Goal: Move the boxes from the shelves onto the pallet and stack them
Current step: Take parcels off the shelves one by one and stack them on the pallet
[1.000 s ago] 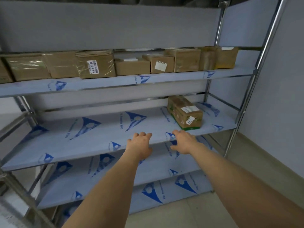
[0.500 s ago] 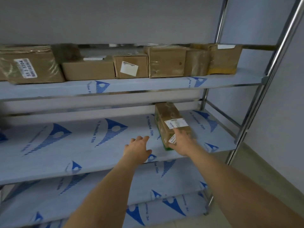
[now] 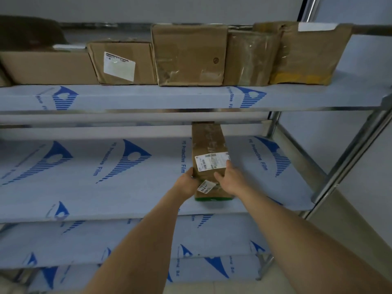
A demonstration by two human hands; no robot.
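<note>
- Both hands have closed in on the long box (image 3: 209, 160) since half a second ago, when the left hand hovered open beside it and only the right touched its front end.
- Left hand (image 3: 187, 183) now grips the box's near left corner, fingers wrapped out of sight round the side.
- Right hand (image 3: 230, 179) grips the near right corner, thumb lying on the top face, fingers curled down the right side.
- Long box lies on the middle shelf (image 3: 84, 187), right of centre, its length running back under the upper shelf (image 3: 148, 97); white label (image 3: 212, 161) on top, smaller sticker (image 3: 206, 186) on the near end, green strip along the bottom edge.
- Whether the box is lifted or resting on the film cannot be told.
- Upper shelf carries a row of cardboard boxes: flat box (image 3: 46, 67), labelled box (image 3: 124, 63), taped box (image 3: 189, 55), wrapped box (image 3: 250, 58), yellow-taped box (image 3: 307, 55).
- Lower shelves (image 3: 84, 240) show blue-printed protective film.
</note>
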